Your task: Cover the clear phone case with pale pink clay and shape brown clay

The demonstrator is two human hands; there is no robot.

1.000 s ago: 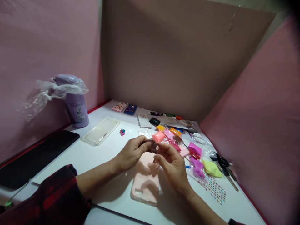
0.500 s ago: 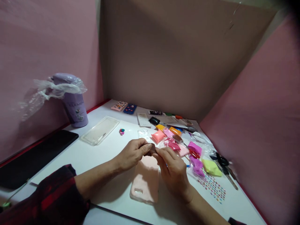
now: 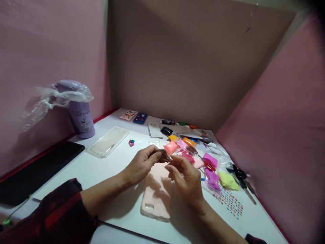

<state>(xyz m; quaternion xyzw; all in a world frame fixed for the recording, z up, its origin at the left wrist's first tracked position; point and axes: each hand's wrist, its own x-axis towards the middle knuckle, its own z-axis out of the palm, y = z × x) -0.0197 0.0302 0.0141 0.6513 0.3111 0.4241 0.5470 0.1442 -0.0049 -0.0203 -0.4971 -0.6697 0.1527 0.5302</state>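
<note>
My left hand [image 3: 142, 165] is closed on a small brown packet [image 3: 164, 156], its thumb pressing on the near side. The packet looks like soft brown clay in clear wrap. My right hand [image 3: 187, 179] is close by on the right, its fingertips at the packet's clear edge and its thumb apart from the forefinger. Below both hands lies a pale pink phone case [image 3: 157, 196] with a cutout at its near end, flat on the white board [image 3: 122, 210]. Shadows of the hands fall across it.
To the right lie colourful clay packets [image 3: 170, 147], red-handled scissors [image 3: 209, 165], a gem sticker sheet [image 3: 231, 203] and black-handled tools [image 3: 240, 173]. On the left are a clear case [image 3: 108, 142], a purple tumbler [image 3: 81, 118] and a black phone-like slab [image 3: 43, 169].
My right thumb has come away from the brown packet and from the forefinger. The packet has shifted slightly up and left with my left hand.
</note>
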